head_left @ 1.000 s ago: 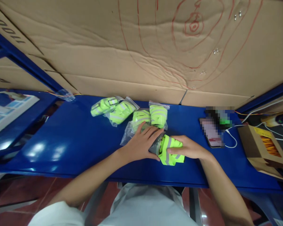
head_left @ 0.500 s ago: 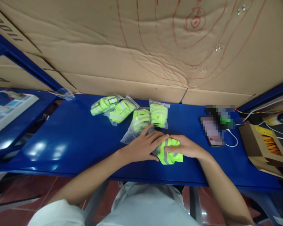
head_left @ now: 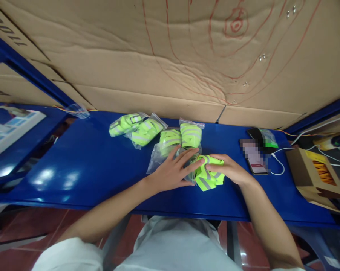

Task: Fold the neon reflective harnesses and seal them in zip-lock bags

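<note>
Fluorescent yellow-green fabric with grey stripes forms a loose bundle (head_left: 208,180) near the front edge of the blue table (head_left: 88,169), just right of a clear plastic bag (head_left: 190,177). The right hand (head_left: 228,168) grips the bundle from its right side, the thumb lying across the upper face and the other fingers along the far side. The left hand (head_left: 171,169) lies over the plastic bag, palm down and fingers spread, with one fingertip reaching the bundle's left edge; its underside is hidden, so whether it pinches the bag cannot be told. Beyond the hands, four bagged bundles (head_left: 190,136) of the same striped material lie in two pairs, the left pair overlapping and the right pair side by side. To the right lie a phone (head_left: 258,170), partly obscured by pixelation, a white cable (head_left: 283,167) and an open cardboard box (head_left: 301,175) with orange contents. At the rear left, a transparent cup (head_left: 78,111) lies near a tall cardboard panel (head_left: 116,67), which bears curved red lines and stands along the table's far edge.
</note>
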`<state>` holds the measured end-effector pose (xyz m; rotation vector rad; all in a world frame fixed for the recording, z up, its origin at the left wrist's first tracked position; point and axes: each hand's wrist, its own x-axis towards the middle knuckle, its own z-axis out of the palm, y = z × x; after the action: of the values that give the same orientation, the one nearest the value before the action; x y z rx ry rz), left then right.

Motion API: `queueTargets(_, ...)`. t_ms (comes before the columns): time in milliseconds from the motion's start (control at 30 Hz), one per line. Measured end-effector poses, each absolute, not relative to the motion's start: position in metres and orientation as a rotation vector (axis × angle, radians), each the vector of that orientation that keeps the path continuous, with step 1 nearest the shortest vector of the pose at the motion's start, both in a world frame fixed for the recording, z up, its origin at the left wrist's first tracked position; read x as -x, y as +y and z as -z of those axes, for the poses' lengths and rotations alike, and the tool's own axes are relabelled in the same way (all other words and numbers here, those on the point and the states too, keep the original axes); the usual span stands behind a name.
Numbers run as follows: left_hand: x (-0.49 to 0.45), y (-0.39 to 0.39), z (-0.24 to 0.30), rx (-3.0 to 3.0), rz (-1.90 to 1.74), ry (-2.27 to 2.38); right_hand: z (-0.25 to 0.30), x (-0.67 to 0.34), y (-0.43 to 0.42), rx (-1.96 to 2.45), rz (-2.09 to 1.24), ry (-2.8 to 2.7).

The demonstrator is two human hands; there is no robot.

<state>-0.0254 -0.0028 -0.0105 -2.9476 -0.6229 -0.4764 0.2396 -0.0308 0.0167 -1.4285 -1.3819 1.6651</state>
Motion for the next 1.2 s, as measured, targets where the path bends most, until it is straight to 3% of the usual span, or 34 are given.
queueTargets(233,0.025,0.0,0.017,2.959,0.444,-0.671,0.005,-0.235,-0.024,1.454,-1.324,-1.66)
queueTargets(467,0.023,0.001,0.019,2.995,0.319,-0.708,0.022,-0.223,-0.025,1.418,-1.25,-1.688)
queueTargets(1200,0.027,0.013,0.025,2.978,0.47,-0.756,0.024,-0.207,-0.032,1.393,-0.823,-1.726)
